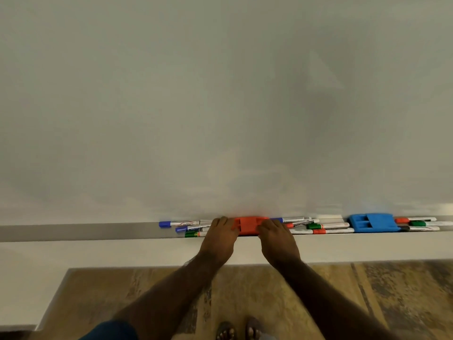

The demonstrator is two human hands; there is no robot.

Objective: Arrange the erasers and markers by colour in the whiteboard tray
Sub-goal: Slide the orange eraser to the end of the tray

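Long grey metal whiteboard tray (81, 232) below a blank white whiteboard (220, 94). Red plastic block eraser (247, 225) in the tray, left hand (221, 238) at its left end, right hand (277, 241) at its right end, fingers curled over it. Blue-capped and green-capped white markers (181, 227) left of it; mixed red, green and blue markers (318, 225) right; blue plastic block eraser (371, 222) farther right. Patterned brown floor (245, 295) below.

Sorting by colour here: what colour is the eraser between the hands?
Red-orange; the eraser shows plainly in the head view.
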